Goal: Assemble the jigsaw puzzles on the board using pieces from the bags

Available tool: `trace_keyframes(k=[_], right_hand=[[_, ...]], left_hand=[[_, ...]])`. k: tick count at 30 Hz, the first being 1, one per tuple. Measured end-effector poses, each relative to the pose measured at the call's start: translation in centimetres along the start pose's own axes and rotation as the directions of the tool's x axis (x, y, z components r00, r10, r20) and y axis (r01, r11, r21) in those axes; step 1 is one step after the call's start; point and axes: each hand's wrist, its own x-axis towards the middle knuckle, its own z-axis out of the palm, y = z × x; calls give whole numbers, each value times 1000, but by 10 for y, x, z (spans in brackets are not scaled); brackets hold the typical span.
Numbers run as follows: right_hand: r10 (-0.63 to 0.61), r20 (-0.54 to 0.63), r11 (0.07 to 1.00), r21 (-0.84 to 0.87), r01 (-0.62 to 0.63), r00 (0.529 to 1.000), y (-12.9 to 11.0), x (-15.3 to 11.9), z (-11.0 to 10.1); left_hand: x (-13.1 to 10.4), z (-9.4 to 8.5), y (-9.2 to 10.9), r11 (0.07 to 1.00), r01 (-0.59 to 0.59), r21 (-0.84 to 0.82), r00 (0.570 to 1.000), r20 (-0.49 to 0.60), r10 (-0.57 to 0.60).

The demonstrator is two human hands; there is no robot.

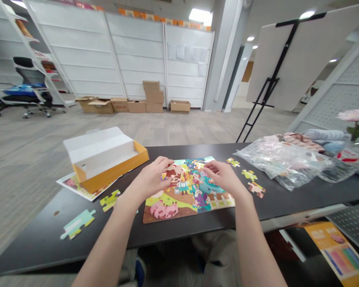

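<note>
A partly joined jigsaw puzzle [184, 201] with colourful farm animals lies flat on the black table, a pink pig at its lower left. My left hand [151, 179] rests over its upper left side, thumb and fingers apart around the brown-and-white cow part. Over the upper right side is my right hand [224, 175], fingers bent and slightly apart, their tips near a pale yellow-white patch of the puzzle. Whether those tips touch it is unclear. Loose puzzle pieces lie outside both arms: a pale blue-green piece [78, 224] and a yellow-green piece [109, 200] left, a brown piece [256, 189] right.
An open yellow-and-white box [113, 169] stands at the back left, on top of a printed sheet [68, 182]. Clear plastic bags [284, 159] and folded cloths [305, 140] cover the right end of the table [113, 235]. Behind stands an easel [266, 93].
</note>
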Motion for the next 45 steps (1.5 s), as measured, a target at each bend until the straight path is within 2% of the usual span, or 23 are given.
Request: trace_keyframes(k=[3, 5, 8, 10, 13, 15, 17, 20, 23, 26, 30, 33, 35, 38, 41, 45], right_hand=[[-98, 29, 988, 125, 94, 995, -16, 3, 7], [-132, 85, 962, 250, 107, 988, -24, 4, 11], [-145, 209, 880, 475, 29, 967, -26, 4, 13], [-128, 246, 830, 557, -32, 961, -24, 3, 11], [-85, 204, 813, 580, -51, 975, -22, 2, 5], [-48, 142, 813, 580, -44, 989, -20, 3, 2], [-5, 83, 811, 583, -45, 996, -18, 5, 2], [59, 45, 815, 574, -74, 997, -14, 7, 3], [76, 55, 818, 567, -94, 996, -10, 9, 3], [60, 95, 816, 569, -104, 994, -8, 7, -2], [48, 211, 858, 492, -148, 976, -6, 2, -13], [-2, 287, 894, 430, -127, 958, -3, 1, -17], [6, 278, 909, 399, -121, 961, 2, 1, -17], [78, 214, 932, 330, -147, 974, 16, 4, -17], [139, 189, 943, 275, -188, 972, 28, 5, -17], [215, 170, 955, 168, -243, 962, 34, 4, -19]], left_hand=[[9, 8, 22, 996, -58, -67, 998, -10, 58], [16, 15, 39, 988, -99, -118, 995, -6, 99], [25, 21, 58, 976, -153, -156, 988, -11, 154], [30, 22, 63, 970, -155, -185, 988, -20, 154], [34, 21, 61, 964, -96, -246, 995, -50, 87], [36, 23, 59, 941, 10, -338, 1000, -23, -19], [38, 26, 57, 868, 143, -476, 990, 77, -121], [39, 34, 58, 738, 250, -626, 966, 208, -151], [40, 40, 58, 690, 279, -668, 959, 230, -165], [40, 40, 55, 653, 306, -693, 952, 208, -225], [41, 38, 50, 613, 338, -714, 935, 180, -307], [41, 41, 46, 642, 350, -682, 929, 166, -330], [40, 46, 42, 734, 335, -591, 935, 113, -335], [39, 55, 37, 901, 288, -325, 954, 20, -298], [37, 61, 36, 970, 231, -71, 971, 74, -225], [36, 63, 43, 993, 113, 32, 976, 182, -117]])
